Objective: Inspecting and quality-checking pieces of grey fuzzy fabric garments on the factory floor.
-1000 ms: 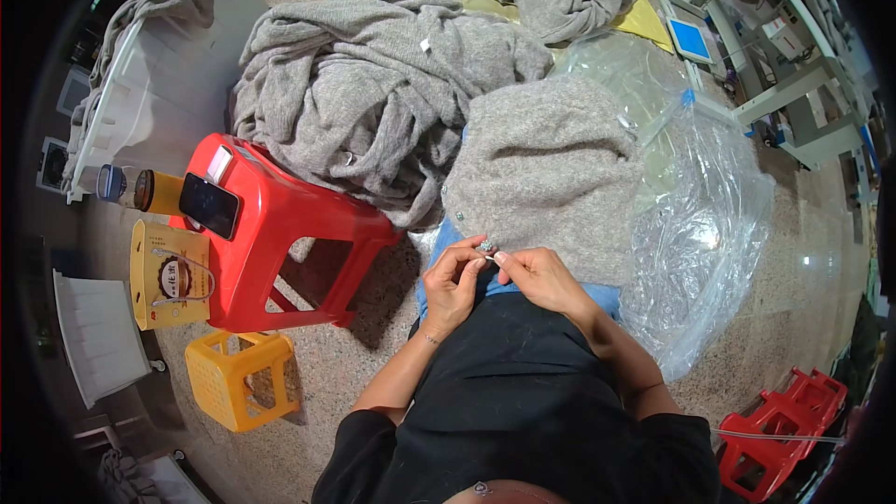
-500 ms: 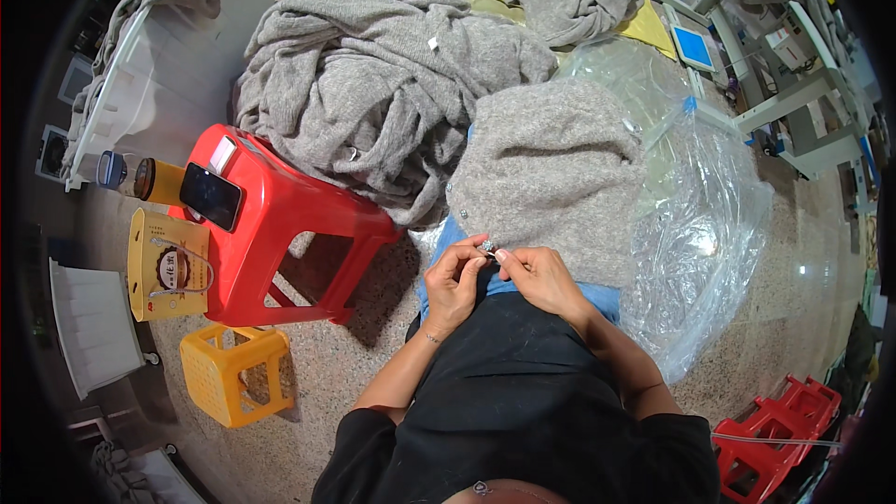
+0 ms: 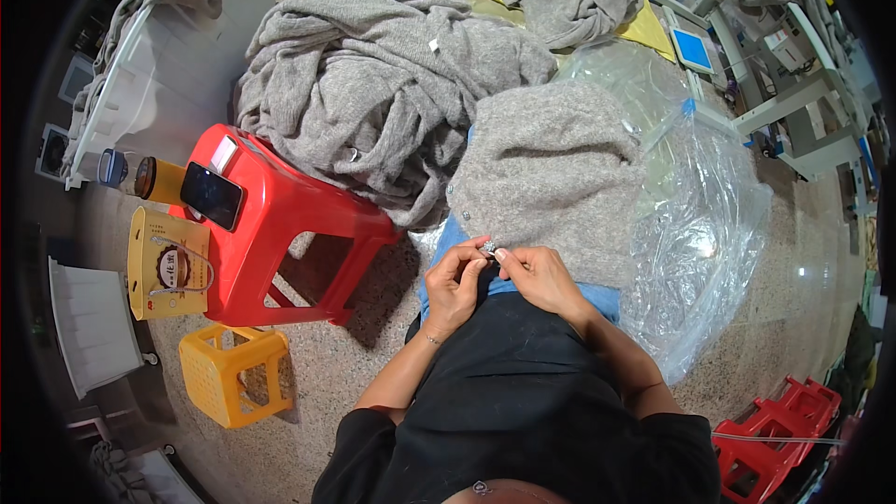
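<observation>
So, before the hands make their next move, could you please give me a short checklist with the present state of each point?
1. Left hand and right hand both at the small shiny piece: ok, fingertips meet around it.
2. Exact grip on that piece: cannot tell, too small and partly covered by fingers.
3. Grey knit garment within reach: ok, it lies just beyond the hands.
4. Garment lying smooth: not ok, a deep fold crosses its upper part.
5. Phone out of the way: ok, it lies on the red stool, off to the left.
6. Clear plastic away from the hands: ok, it lies to their right.
</observation>
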Demonstrator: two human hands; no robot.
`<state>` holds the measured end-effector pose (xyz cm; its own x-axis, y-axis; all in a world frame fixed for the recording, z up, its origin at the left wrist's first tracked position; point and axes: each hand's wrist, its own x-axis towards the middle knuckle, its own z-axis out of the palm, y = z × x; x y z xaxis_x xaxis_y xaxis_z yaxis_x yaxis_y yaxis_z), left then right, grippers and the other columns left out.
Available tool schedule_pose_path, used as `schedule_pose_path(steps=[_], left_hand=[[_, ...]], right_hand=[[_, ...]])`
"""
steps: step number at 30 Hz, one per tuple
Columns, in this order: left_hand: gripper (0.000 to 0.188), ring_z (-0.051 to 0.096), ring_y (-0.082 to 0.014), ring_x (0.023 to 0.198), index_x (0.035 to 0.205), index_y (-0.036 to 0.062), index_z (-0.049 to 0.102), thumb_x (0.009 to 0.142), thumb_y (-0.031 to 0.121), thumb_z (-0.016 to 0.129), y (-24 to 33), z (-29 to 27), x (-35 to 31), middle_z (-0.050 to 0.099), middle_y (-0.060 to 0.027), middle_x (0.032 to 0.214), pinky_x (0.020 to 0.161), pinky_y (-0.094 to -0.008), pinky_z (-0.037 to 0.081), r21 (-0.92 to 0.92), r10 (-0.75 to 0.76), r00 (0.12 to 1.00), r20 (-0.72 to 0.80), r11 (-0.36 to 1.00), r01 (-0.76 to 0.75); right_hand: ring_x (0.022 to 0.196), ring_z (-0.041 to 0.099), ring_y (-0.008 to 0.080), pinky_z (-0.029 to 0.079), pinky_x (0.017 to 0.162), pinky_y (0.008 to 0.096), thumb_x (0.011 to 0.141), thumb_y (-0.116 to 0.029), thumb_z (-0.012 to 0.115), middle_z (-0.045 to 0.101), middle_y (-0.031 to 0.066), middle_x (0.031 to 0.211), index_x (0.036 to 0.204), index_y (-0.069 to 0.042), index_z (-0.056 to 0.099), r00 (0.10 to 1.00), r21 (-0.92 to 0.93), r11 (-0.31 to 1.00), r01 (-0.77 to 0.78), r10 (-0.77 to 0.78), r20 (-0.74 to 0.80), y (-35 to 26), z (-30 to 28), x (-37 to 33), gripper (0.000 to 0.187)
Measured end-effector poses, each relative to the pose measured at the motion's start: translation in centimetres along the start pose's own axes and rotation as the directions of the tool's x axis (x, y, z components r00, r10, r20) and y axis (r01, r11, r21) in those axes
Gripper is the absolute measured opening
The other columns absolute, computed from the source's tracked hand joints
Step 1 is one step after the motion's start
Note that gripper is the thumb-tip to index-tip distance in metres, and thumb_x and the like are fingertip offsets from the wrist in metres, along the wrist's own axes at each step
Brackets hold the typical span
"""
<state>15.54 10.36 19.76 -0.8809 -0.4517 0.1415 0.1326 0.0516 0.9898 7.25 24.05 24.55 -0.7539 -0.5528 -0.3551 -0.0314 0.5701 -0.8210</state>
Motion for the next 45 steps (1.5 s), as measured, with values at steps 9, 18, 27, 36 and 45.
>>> schedule_pose_path(steps=[9, 18, 27, 36, 45], left_hand=[[0.004, 0.062, -0.0135, 0.084, 0.087, -0.0031, 0.059, 0.083, -0.002, 0.06, 0.1, -0.1, 0.0, 0.064, -0.0163, 0.104, 0.071, -0.0241, 0.05, 0.028, 0.006, 1.0, 0.015, 1.0, -0.006], [0.003, 0.059, -0.0132, 0.091, 0.088, -0.0052, 0.057, 0.086, -0.004, 0.056, 0.4, -0.3, 0.0, 0.06, -0.0192, 0.111, 0.079, -0.0247, 0.048, 0.037, -0.029, 0.997, 0.073, 0.999, 0.026], [0.006, 0.065, -0.0165, 0.085, 0.087, -0.0028, 0.057, 0.089, 0.002, 0.053, 0.1, -0.6, 0.1, 0.063, -0.0166, 0.103, 0.071, -0.0251, 0.051, -0.086, -0.104, 0.993, -0.057, 0.991, 0.099], [0.01, 0.058, -0.0206, 0.062, 0.086, 0.0036, 0.064, 0.077, 0.002, 0.067, 1.2, -0.2, 0.5, 0.059, -0.0087, 0.076, 0.055, -0.0274, 0.045, 0.454, 0.22, 0.975, 0.045, 0.864, -0.216], [0.016, 0.055, -0.0246, 0.077, 0.088, 0.0095, 0.064, 0.074, 0.007, 0.056, 0.9, 4.4, 4.5, 0.048, -0.0077, 0.081, 0.067, -0.0357, 0.047, 0.361, 0.227, 0.641, 0.733, 0.669, -0.649]], right_hand=[[0.046, 0.04, 0.0086, 0.031, 0.044, 0.029, 0.089, -0.034, 0.054, 0.044, 0.0047, 0.046, 0.07, 0.002, 0.063, 0.996, 0.01, 0.999, 0.052, -0.051, -0.07, -0.1, 0.2, 0.0, 0.042], [0.047, 0.039, 0.0063, 0.029, 0.044, 0.027, 0.09, -0.034, 0.054, 0.043, 0.0004, 0.047, 0.067, 0.001, 0.062, 0.999, 0.042, 0.999, 0.007, -0.006, -0.039, 0.5, 0.1, 0.3, 0.043], [0.045, 0.033, 0.0044, 0.024, 0.042, 0.0249, 0.091, -0.036, 0.053, 0.04, -0.0051, 0.048, 0.068, -0.002, 0.063, 0.997, 0.204, 0.976, -0.079, 0.072, 0.042, 1.0, -0.6, 0.4, 0.043], [0.06, 0.045, 0.0036, 0.036, 0.054, 0.0182, 0.088, -0.025, 0.061, 0.054, -0.0026, 0.069, 0.085, -0.002, 0.062, 0.958, 0.466, 0.883, 0.058, 0.083, -0.276, 5.4, -2.9, 1.3, 0.024], [0.06, 0.043, 0.0044, 0.037, 0.053, 0.0234, 0.086, -0.018, 0.061, 0.053, -0.0024, 0.064, 0.08, -0.001, 0.06, 0.913, 0.478, 0.869, 0.129, 0.084, -0.399, 6.8, -2.3, 0.8, 0.018]])
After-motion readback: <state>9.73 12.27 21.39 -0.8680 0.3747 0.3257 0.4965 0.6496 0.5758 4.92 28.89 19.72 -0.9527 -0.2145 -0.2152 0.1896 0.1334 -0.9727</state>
